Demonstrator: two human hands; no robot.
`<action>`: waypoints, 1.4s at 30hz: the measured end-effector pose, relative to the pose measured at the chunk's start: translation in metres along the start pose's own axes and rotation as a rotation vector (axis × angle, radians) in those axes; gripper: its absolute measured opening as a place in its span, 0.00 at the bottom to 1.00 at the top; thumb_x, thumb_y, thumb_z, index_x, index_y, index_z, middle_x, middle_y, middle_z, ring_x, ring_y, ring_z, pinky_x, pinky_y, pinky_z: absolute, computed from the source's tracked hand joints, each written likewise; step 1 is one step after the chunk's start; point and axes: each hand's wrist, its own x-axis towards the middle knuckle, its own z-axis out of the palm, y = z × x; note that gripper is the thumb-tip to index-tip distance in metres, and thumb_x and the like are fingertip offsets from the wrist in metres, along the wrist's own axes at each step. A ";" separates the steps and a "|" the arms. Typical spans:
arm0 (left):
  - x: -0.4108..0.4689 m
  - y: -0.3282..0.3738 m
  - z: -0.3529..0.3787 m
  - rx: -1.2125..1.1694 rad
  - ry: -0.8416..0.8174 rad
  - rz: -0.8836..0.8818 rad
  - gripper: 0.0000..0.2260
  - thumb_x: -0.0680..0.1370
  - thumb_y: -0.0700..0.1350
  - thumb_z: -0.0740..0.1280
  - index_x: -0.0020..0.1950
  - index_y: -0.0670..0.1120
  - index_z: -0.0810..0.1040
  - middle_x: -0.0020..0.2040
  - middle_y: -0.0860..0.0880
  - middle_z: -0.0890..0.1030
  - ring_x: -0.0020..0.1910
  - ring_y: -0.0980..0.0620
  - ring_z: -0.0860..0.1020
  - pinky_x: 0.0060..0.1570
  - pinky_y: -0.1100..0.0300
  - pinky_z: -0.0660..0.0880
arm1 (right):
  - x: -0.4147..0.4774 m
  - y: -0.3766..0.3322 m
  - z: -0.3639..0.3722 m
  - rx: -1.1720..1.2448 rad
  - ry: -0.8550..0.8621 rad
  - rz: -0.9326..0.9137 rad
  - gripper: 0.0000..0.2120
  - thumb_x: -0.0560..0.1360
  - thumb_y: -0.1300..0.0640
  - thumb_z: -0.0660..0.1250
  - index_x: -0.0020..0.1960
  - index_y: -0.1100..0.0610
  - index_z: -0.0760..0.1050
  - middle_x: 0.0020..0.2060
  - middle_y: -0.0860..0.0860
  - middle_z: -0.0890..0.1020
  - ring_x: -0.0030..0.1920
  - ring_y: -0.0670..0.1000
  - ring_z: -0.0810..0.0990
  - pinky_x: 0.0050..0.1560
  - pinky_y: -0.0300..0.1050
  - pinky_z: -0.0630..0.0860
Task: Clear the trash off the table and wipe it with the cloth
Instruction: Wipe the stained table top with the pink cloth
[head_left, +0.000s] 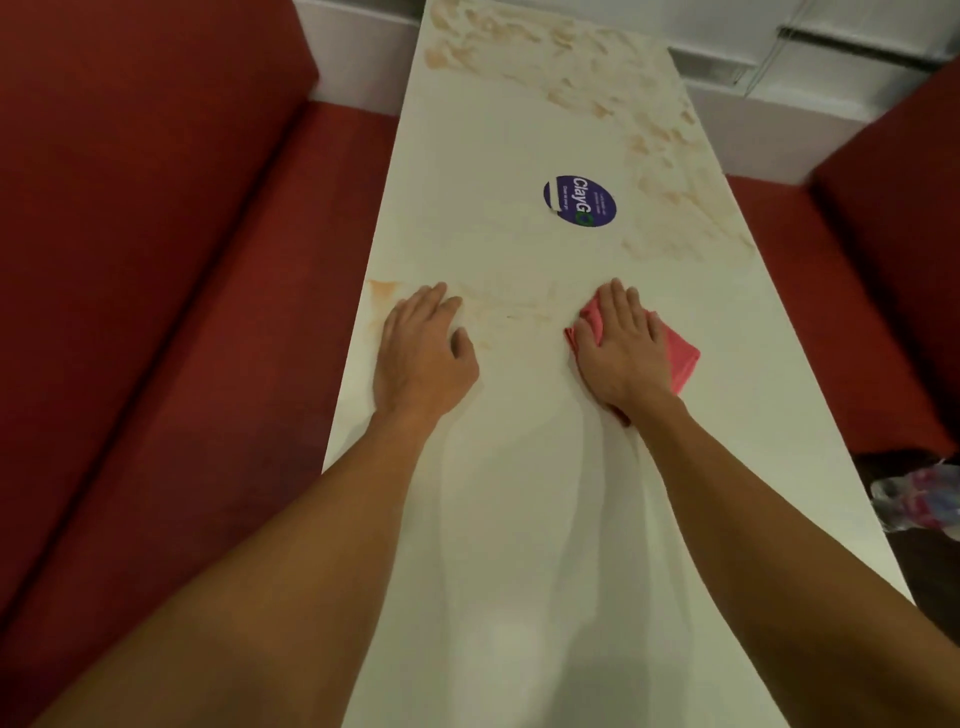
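Table (519, 545) is long and white, long axis 6→12 o'clock, narrowing toward 12. Cloth (681, 358) is pink and folded, flat on the tabletop about mid-length, right of centreline. It sits diamond-wise vs the table edges, one corner pointing ~3 o'clock at the right edge, another showing by the wrist at ~6. Can't tell its long axis, the hand covers the middle. R hand (621, 353) lies palm-down on the cloth, fingers straight and together, aimed ~12; pressing, not clenched, no pinch. L hand (423, 353) is flat on bare tabletop near the left edge, level w/ the R hand, fingers straight toward ~12-1, thumb tucked in, holding nothing. Small orange smear (383, 288) sits just beyond the L fingertips at ~11, at the left edge. Faint smears run between the two hands. Heavy orange-brown stains (667, 176) run along the right side from ~1 o'clock of the cloth up to the far end. Round blue "ClayGo" sticker (579, 201) is at 12 of the hands, well apart from the cloth. Room: cloth is near the right edge, w/ open tabletop at 12, 9 and 6. Red benches flank both long edges, left (156, 338) and right (857, 322). Crumpled plastic bag (919, 501) sits off the table at ~4 o'clock; contents blurred.
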 end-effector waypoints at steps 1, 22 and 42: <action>0.000 -0.001 0.000 0.003 0.000 0.004 0.22 0.83 0.46 0.62 0.77 0.46 0.74 0.81 0.49 0.68 0.81 0.51 0.61 0.82 0.51 0.53 | 0.008 -0.012 0.003 0.011 0.004 0.029 0.35 0.84 0.37 0.40 0.86 0.53 0.40 0.85 0.48 0.41 0.84 0.48 0.38 0.84 0.54 0.40; 0.001 -0.003 0.008 -0.009 0.064 0.017 0.20 0.80 0.46 0.64 0.73 0.47 0.79 0.77 0.51 0.74 0.78 0.52 0.67 0.80 0.53 0.60 | 0.012 0.031 -0.005 -0.036 -0.050 -0.425 0.34 0.85 0.33 0.38 0.86 0.48 0.41 0.85 0.43 0.42 0.83 0.44 0.37 0.84 0.52 0.41; 0.000 0.000 0.007 0.016 0.068 -0.003 0.20 0.81 0.45 0.65 0.73 0.50 0.78 0.76 0.53 0.74 0.78 0.56 0.67 0.78 0.50 0.64 | 0.008 -0.016 0.005 0.001 -0.073 -0.497 0.35 0.85 0.35 0.39 0.86 0.52 0.40 0.85 0.46 0.40 0.84 0.47 0.36 0.84 0.54 0.38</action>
